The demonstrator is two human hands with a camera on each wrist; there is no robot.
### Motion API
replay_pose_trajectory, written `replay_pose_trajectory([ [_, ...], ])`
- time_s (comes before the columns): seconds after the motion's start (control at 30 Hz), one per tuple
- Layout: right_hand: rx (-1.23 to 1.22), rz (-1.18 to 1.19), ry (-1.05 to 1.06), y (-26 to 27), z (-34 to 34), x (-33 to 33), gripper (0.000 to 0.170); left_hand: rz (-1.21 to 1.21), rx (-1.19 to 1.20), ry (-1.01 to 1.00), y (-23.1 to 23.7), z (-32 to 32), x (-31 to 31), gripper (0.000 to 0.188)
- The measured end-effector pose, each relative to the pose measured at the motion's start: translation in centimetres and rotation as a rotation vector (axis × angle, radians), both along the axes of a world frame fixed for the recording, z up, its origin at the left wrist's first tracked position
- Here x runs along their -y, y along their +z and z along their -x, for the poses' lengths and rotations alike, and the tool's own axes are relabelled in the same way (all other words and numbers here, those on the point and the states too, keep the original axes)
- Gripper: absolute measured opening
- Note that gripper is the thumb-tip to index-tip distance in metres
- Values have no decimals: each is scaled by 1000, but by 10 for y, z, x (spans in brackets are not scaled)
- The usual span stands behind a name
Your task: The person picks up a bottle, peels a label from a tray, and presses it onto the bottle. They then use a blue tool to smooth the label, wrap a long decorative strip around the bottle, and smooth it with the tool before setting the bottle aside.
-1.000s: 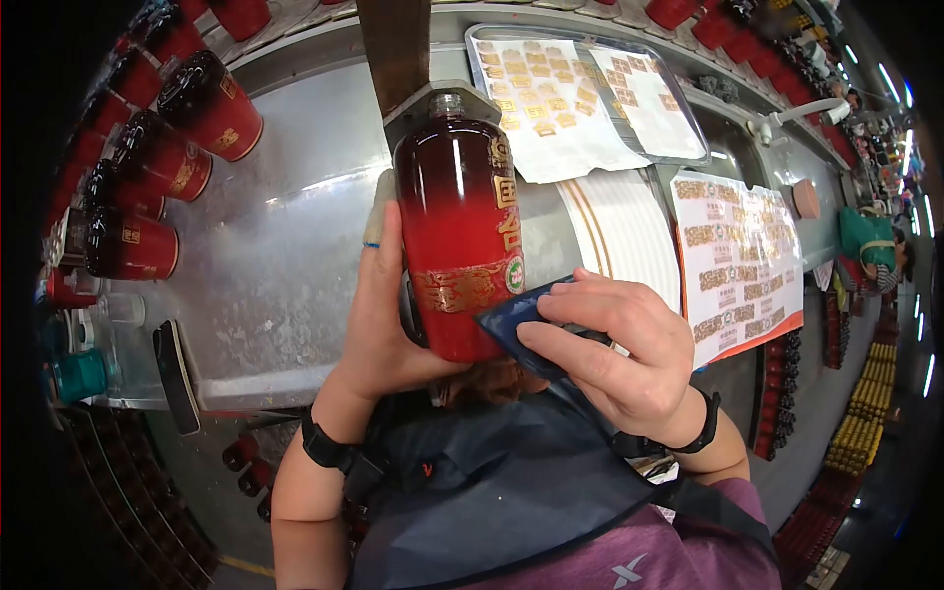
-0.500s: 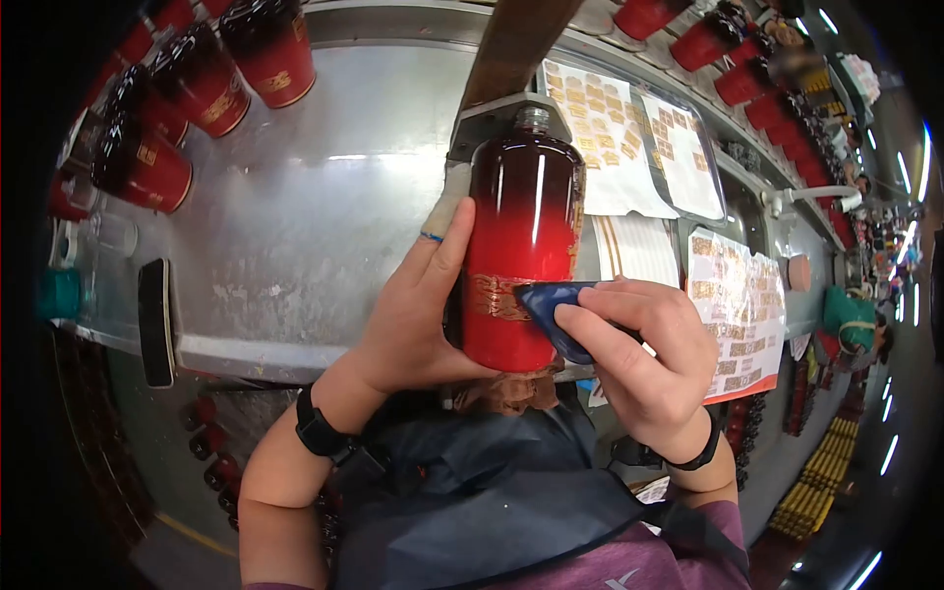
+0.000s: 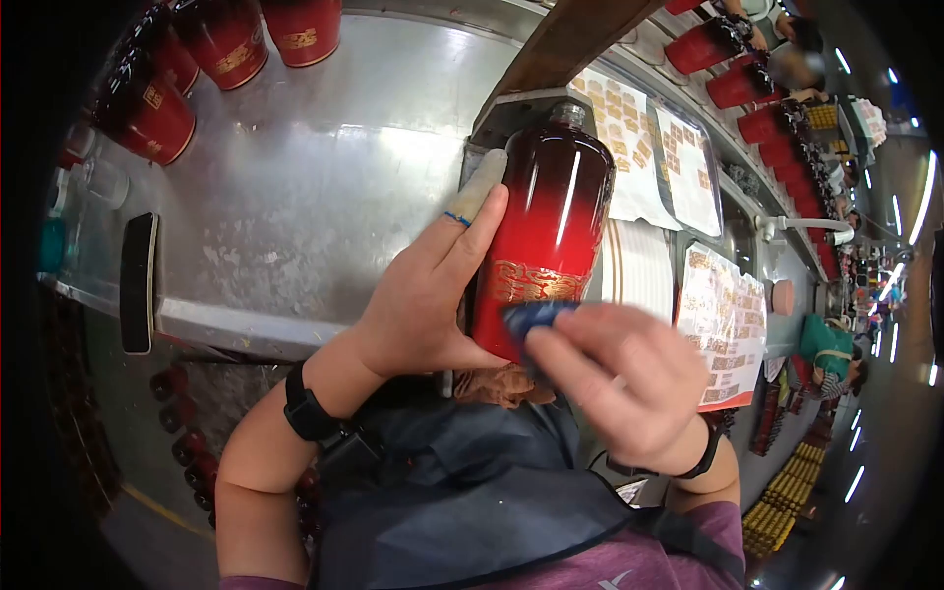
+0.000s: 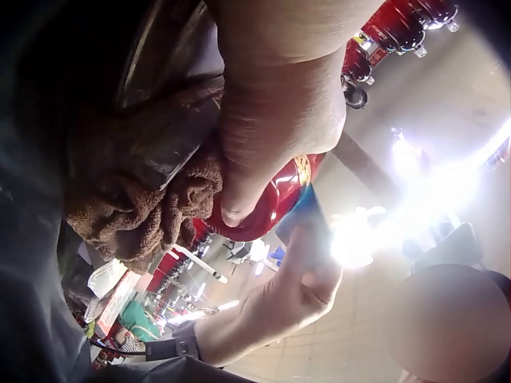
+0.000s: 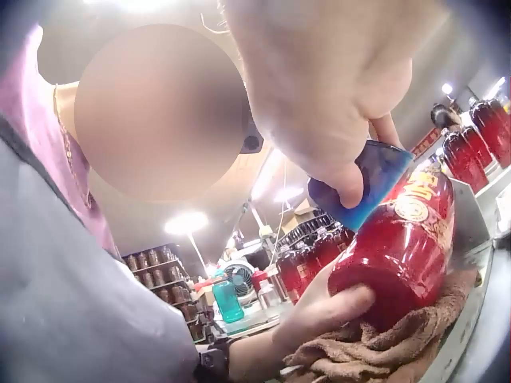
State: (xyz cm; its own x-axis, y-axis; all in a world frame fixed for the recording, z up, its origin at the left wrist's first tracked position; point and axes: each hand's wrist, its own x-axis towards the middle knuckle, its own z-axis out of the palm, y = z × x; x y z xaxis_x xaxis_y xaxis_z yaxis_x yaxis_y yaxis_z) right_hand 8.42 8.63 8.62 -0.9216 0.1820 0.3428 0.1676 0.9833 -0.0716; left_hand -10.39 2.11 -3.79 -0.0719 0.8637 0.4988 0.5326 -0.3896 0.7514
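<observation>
A dark-to-red glossy bottle lies on its back, its neck pointing away from the body, with a gold patterned band near its base. My left hand holds it along the left side, thumb at the base; one finger wears a pale cover. My right hand, blurred in the head view, pinches a blue flat scraper against the lower part of the bottle. The right wrist view shows the blue scraper touching the bottle beside gold lettering. A brown cloth is under the base.
Several red bottles stand at the left and along the far side. A black phone-like object is at the left table edge. To the right are a tray with gold label sheets, a striped cloth and another label sheet.
The head view has shifted, so the bottle appears further right. The right hand and scraper have moved leftward across the gold band to its lower edge; the bottle appears turned, its side lettering now out of sight.
</observation>
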Motion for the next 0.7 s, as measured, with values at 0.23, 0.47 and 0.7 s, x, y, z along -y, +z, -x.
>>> replay_pose_trajectory([
  [0.23, -25, 18, -45, 8, -11, 1, 37, 102, 3, -30, 4, 3, 5, 127],
  [0.47, -65, 200, -55, 0, -28, 3, 33, 57, 6, -35, 3, 4, 2, 130],
  [0.7, -195, 188, -210, -18, -33, -9, 33, 125, 38, -96, 1, 3, 2, 131],
])
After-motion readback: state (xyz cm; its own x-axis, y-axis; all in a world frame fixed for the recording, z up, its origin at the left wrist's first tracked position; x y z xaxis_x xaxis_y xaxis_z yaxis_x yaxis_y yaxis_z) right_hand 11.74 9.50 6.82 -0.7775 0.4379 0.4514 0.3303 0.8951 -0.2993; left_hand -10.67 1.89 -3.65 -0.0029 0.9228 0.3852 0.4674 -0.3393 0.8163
